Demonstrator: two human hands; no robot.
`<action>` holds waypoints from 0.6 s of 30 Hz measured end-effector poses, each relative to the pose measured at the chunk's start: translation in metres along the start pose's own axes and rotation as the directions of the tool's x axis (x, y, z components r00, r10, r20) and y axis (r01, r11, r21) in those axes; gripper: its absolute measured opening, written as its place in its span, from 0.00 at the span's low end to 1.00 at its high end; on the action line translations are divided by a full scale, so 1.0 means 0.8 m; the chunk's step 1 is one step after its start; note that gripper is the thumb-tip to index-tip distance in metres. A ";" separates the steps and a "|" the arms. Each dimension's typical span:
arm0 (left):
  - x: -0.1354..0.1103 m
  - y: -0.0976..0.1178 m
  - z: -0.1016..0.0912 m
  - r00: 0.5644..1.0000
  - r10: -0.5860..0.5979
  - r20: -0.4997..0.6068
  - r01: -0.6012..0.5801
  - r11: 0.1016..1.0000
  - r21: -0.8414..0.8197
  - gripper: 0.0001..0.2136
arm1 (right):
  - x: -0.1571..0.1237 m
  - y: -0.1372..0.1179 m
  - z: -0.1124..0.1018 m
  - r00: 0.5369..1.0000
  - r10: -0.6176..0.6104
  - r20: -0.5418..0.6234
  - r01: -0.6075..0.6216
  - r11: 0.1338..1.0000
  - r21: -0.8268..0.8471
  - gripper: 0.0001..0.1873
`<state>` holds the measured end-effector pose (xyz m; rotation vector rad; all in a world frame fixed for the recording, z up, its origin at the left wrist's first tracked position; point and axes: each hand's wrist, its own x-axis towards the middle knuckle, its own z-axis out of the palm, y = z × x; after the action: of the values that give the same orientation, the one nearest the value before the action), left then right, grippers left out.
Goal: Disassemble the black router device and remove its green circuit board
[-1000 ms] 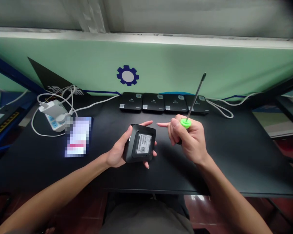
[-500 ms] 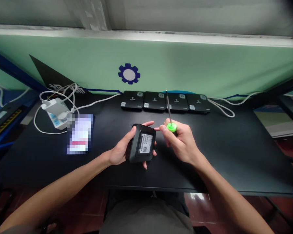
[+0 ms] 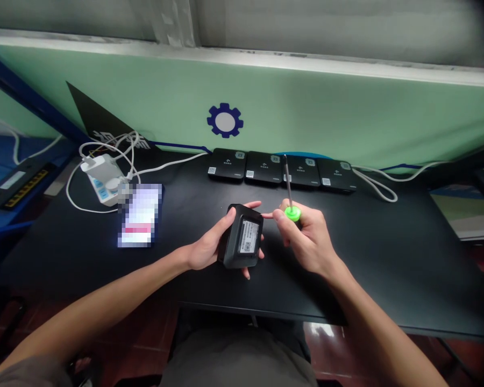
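My left hand (image 3: 210, 244) is wrapped round a black set-top box (image 3: 236, 250), thumb on the near left edge and fingertips showing past its far side. The box is tilted, and its face with a white printed label points toward me. In my closed right hand (image 3: 312, 236) is a screwdriver (image 3: 292, 213) with a bright green handle end, its metal shaft pointing up and away from the box. My right index finger stretches out to the upper right corner of the box, touching it or very near it.
Several flat black boxes (image 3: 228, 165) stand in a row along the green back panel (image 3: 153, 91). To the left, a phone (image 3: 141, 215) with a lit, blurred screen lies beside a white power strip and plugs (image 3: 105, 177) with tangled cables. A white cable (image 3: 381, 188) loops at right.
The whole scene has shifted slightly right as my head view turned. Both hands keep their hold on the box and screwdriver, with little other change.
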<state>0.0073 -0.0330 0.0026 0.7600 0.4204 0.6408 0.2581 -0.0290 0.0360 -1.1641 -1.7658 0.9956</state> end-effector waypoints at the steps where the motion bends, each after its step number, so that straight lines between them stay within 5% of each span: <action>1: 0.000 0.000 0.000 1.000 -0.003 -0.003 0.003 1.000 0.003 0.36 | 0.000 0.000 0.000 1.000 -0.008 0.005 0.008 1.000 -0.004 0.27; 8: -0.007 -0.002 0.006 0.997 -0.026 -0.078 0.036 0.990 0.135 0.39 | 0.001 0.001 0.000 0.984 -0.167 0.070 0.175 0.973 -0.151 0.23; 12: -0.013 -0.005 0.018 0.994 0.059 -0.093 -0.027 0.950 0.311 0.38 | 0.002 -0.006 0.004 0.951 -0.289 0.106 0.306 0.929 -0.208 0.22; 18: -0.012 -0.008 0.020 0.990 0.126 -0.064 -0.095 0.931 0.351 0.34 | -0.001 -0.009 0.009 0.928 -0.347 0.135 0.371 0.889 -0.270 0.19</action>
<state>0.0111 -0.0508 0.0096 1.1021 0.5824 0.7161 0.2496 -0.0331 0.0400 -0.9238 -2.1527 0.5814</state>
